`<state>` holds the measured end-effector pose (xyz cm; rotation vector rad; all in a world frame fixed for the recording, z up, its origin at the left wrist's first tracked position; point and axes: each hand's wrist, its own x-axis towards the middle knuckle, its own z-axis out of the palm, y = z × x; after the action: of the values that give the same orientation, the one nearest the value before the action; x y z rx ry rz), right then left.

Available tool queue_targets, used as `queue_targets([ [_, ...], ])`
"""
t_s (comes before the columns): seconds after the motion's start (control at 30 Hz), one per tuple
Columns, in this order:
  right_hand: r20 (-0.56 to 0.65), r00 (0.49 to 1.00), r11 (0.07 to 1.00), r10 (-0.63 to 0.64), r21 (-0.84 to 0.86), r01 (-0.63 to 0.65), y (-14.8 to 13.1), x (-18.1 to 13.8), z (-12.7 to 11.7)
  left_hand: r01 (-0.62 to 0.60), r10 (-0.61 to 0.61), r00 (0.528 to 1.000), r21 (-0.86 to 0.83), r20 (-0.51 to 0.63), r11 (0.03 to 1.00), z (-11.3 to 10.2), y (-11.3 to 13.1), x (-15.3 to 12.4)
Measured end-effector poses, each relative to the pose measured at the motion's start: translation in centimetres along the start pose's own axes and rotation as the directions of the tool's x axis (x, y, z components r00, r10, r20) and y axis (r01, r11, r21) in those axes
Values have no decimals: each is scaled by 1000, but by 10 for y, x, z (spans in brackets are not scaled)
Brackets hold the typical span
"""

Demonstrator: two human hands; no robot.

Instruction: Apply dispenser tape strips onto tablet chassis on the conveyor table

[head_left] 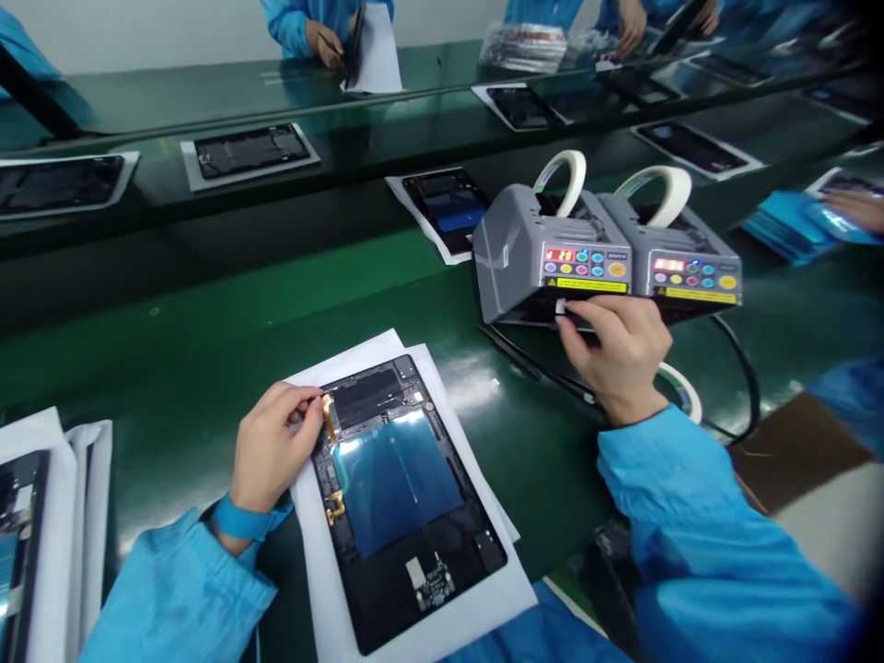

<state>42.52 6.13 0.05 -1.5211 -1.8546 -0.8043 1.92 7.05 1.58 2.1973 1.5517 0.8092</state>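
An opened tablet back lies on a white sheet on the green bench in front of me, showing a blue battery panel and orange flex cables. My left hand rests at its upper left edge, fingertips pinching or pressing an orange flex strip. My right hand reaches under the outlet of the left grey tape dispenser, thumb and finger closed on a small white piece of tape.
A second grey tape dispenser stands beside the first, both with white tape rolls and black cables. A loose tape roll lies by my right wrist. More tablets sit on the conveyor; other people's hands work at the far side. Stacked trays lie left.
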Motion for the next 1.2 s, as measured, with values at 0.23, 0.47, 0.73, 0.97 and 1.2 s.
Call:
queue_targets([
  [0.23,-4,1000,1000,11,-12,-11,-1,5,1,8,-8,1000,1,4,1000,-1,0,-3],
  [0.47,17,1000,998,-22,62,21,-11,12,-8,-15,15,1000,15,-4,1000,-3,0,-5],
  [0.73,188,912,833,-364,504,228,-100,28,-27,-217,214,976,143,34,966,-12,-1,-27],
  [0.97,172,862,703,-478,663,257,-192,63,5,-298,270,952,232,146,926,-20,-9,-33],
  [1.2,177,872,694,-457,684,225,-220,56,39,-289,215,931,235,295,928,-18,-9,-33],
])
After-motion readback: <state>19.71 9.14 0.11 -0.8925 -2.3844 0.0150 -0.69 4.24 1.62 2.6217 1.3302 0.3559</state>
